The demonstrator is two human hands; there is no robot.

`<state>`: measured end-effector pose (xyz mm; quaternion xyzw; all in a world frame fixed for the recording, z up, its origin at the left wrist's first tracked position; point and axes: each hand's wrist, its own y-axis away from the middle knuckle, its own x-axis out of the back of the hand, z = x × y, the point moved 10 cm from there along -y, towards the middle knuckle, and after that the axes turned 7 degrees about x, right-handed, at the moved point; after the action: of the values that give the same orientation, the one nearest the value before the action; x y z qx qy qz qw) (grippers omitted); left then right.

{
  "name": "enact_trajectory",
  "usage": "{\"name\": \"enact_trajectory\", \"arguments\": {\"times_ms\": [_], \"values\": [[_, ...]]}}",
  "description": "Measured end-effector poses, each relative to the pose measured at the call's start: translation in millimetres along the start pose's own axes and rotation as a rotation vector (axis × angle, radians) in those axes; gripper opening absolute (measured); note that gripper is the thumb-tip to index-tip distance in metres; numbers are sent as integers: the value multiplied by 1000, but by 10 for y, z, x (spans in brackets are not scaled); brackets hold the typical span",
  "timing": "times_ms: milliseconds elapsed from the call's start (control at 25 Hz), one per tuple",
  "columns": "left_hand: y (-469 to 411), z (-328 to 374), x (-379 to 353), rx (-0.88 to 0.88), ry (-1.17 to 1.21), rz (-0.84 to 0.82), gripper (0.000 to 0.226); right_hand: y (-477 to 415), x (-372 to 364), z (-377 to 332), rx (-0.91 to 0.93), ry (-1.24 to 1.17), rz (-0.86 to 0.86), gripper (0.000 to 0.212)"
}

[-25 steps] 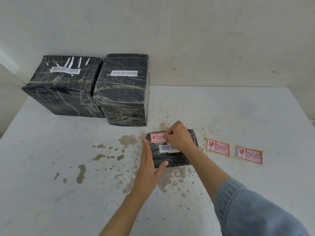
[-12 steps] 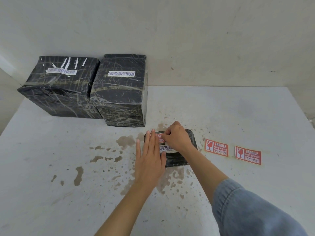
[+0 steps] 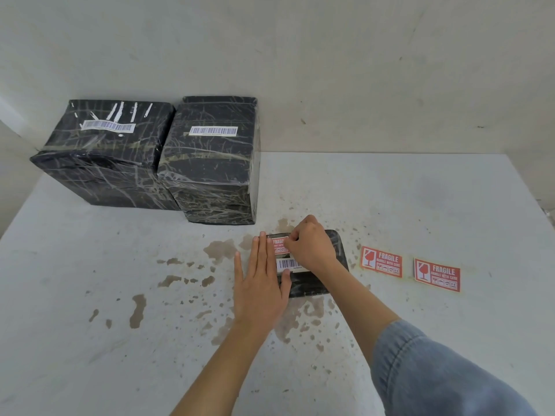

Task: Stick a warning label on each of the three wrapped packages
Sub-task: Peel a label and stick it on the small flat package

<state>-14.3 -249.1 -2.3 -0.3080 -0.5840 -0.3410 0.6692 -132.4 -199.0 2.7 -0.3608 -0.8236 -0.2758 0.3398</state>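
A small flat black wrapped package (image 3: 339, 250) lies mid-table with a white barcode strip and a red FRAGILE label (image 3: 280, 244) on its top. My left hand (image 3: 260, 280) lies flat, fingers together, on the package's left part and the table. My right hand (image 3: 310, 247) has its fingertips curled down on the label's right end. Two more red FRAGILE labels (image 3: 381, 261) (image 3: 437, 274) lie on the table to the right. Two large black wrapped packages (image 3: 102, 151) (image 3: 210, 163) with barcodes stand side by side at the back left, with no red label visible on them.
The white table (image 3: 420, 205) is stained with brown blotches around the small package and to its left. A pale wall rises right behind the table. A blue denim sleeve covers my right forearm at the lower right.
My left hand has moved from gripping the package's left edge to lying flat over its left part, covering part of the label. My right hand stays pressed on the label.
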Motion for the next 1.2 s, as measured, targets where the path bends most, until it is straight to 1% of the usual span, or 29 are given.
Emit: {"name": "enact_trajectory", "arguments": {"times_ms": [520,680,840,1000,1200], "values": [[20,-62,-2,68,16,20,74,33,16,0,4,-6,22,18],[5,-99,43,109,40,56,72,40,27,1,-1,-8,36,17],[16,-53,29,-14,41,58,66,73,48,-39,29,8,58,17],[15,-101,-49,8,103,25,70,166,91,-48,78,-10,142,15],[13,-94,-57,-12,165,14,74,193,123,23,47,-54,199,14]]}}
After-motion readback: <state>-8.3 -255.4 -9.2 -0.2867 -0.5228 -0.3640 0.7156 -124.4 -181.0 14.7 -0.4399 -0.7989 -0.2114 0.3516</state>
